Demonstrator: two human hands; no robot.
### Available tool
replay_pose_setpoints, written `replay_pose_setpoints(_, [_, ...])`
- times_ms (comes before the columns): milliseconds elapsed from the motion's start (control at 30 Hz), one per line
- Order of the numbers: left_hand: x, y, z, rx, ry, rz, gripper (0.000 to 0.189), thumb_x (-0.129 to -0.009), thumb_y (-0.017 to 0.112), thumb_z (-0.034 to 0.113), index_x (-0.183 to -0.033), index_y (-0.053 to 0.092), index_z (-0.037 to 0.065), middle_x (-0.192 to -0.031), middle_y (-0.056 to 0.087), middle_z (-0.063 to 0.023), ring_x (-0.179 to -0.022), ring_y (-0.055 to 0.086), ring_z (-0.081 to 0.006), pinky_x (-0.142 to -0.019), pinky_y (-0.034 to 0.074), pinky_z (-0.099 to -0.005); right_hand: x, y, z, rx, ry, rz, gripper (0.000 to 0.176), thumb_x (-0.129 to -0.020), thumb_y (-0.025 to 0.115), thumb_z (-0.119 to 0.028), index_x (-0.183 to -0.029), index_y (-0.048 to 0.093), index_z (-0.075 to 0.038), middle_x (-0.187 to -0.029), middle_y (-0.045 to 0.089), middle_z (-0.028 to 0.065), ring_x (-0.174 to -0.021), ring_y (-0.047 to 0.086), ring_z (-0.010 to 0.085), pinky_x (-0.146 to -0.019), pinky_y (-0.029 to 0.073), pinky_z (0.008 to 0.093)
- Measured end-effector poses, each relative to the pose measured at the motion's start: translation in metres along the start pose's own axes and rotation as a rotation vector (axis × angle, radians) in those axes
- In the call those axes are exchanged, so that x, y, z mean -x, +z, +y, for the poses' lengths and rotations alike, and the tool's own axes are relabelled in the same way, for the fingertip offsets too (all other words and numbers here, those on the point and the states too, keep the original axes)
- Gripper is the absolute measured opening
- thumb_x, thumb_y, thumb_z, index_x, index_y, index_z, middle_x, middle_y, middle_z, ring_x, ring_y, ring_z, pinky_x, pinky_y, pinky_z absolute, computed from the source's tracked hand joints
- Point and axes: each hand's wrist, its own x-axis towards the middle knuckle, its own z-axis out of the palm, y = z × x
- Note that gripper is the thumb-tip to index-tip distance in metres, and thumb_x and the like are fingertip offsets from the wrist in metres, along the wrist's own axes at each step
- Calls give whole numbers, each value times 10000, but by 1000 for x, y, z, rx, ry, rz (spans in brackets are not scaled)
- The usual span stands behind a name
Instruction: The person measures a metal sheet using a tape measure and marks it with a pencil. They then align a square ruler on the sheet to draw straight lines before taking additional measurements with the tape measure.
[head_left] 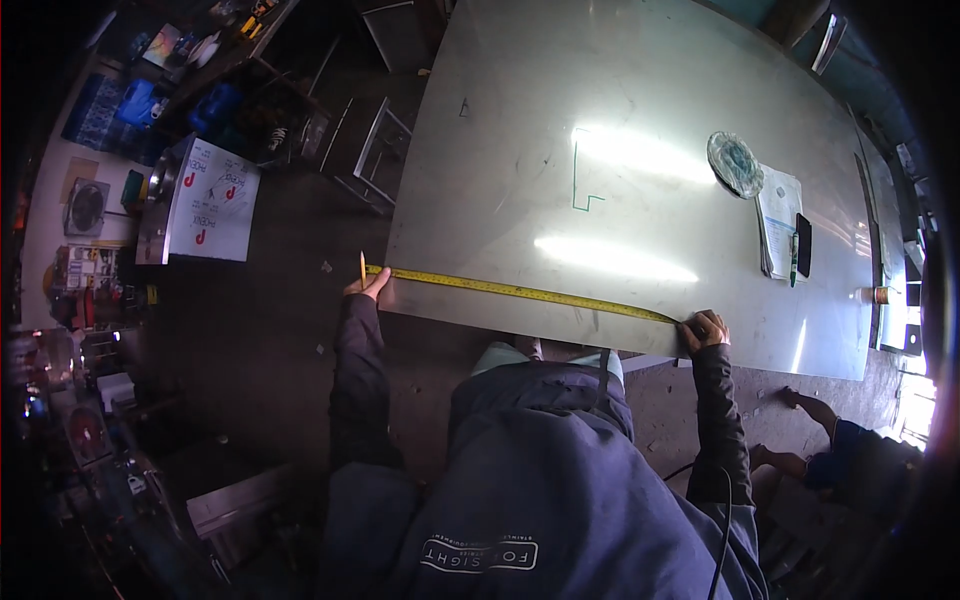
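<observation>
A yellow tape measure (530, 293) is stretched across the metal sheet (480, 200), close to its near edge. My left hand (372, 284) pinches the tape's end at the sheet's left edge. A pencil (363, 266) also sticks up from these fingers. At the other end, my right hand (706, 331) is closed around the tape measure's dark case, which is mostly hidden by the fingers. Green marker lines (578, 180) are drawn on the sheet beyond the tape.
Toward the right of the sheet are a round wrapped bundle (735, 165), papers (778, 220), a green marker (794, 258) and a dark flat object (805, 245). A film-covered box (212, 203) stands left. Another person (850, 455) is low at the right.
</observation>
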Motion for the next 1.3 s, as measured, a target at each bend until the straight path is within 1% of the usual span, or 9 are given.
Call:
replay_pose_setpoints(33, [-11, -1, -9, -48, 17, -8, 287, -732, 847, 379, -769, 688, 143, -531, 473, 91, -380, 324, -31, -365, 224, -245, 0, 0, 1, 3, 1, -3, 194, -739, 743, -323, -797, 685, -147, -917, 635, 4, -938, 597, 240, -841, 437, 401])
replay_pose_setpoints(167, [-15, 0, -21, 66, 122, -53, 268, -743, 839, 377, -769, 689, 157, -535, 481, 88, -384, 326, -28, -367, 225, -240, -1, 1, -3, 6, 3, 2, 193, -738, 745, -327, -790, 689, -149, -906, 635, 6, -931, 599, 240, -839, 436, 404])
replay_pose_setpoints(367, [6, 0, 2, 155, -51, -77, 253, -760, 831, 340, -762, 665, 150, -571, 526, 78, -397, 354, -24, -372, 219, -228, -4, 2, -27, 0, -66, 91, 165, -711, 762, -230, -739, 671, -95, -814, 629, 64, -822, 610, 301, -739, 490, 413])
replay_pose_setpoints(467, [4, -4, 2, 101, -92, -54, 177, -787, 814, 170, -865, 701, 57, -777, 675, -1, -659, 621, -91, -602, 483, -234, -7, 8, -26, -9, -20, 44, 181, -715, 762, -280, -758, 682, -124, -852, 633, 37, -871, 607, 275, -782, 467, 412])
replay_pose_setpoints(533, [-1, -6, -6, 111, -78, -124, 199, -778, 825, 224, -816, 686, 87, -679, 619, 37, -533, 538, -66, -480, 408, -227, -7, 11, -23, -17, 15, -6, 204, -722, 759, -337, -780, 692, -154, -900, 638, 8, -925, 603, 248, -827, 441, 407])
replay_pose_setpoints(733, [-18, -8, -25, 28, -140, -53, 262, -733, 851, 342, -798, 685, 150, -568, 468, 92, -437, 342, -25, -389, 215, -235, -9, 8, -28, -29, 26, -42, 184, -730, 749, -317, -779, 688, -151, -889, 634, 14, -929, 603, 253, -829, 443, 412])
replay_pose_setpoints(967, [-19, -14, -27, 74, -169, -97, 234, -740, 847, 320, -795, 683, 162, -572, 460, 102, -442, 339, -19, -397, 211, -226, -11, 5, -29, -55, 10, -59, 167, -734, 743, -301, -787, 685, -154, -873, 634, 15, -922, 606, 255, -834, 442, 416])
replay_pose_setpoints(1033, [-19, -17, -22, 36, -229, -166, 214, -760, 834, 288, -841, 659, 194, -720, 619, 89, -544, 516, -17, -416, 238, -213, -10, 5, -29, -69, 20, -65, 162, -733, 743, -299, -789, 688, -158, -865, 633, 14, -918, 607, 252, -835, 441, 417])
replay_pose_setpoints(1300, [-10, -16, -7, 71, -260, -199, 243, -768, 825, 280, -888, 647, 167, -733, 605, 78, -544, 507, -36, -404, 237, -219, -8, 5, -42, -39, -20, 8, 106, -743, 732, -258, -778, 719, -159, -808, 635, 34, -870, 620, 247, -823, 456, 411])
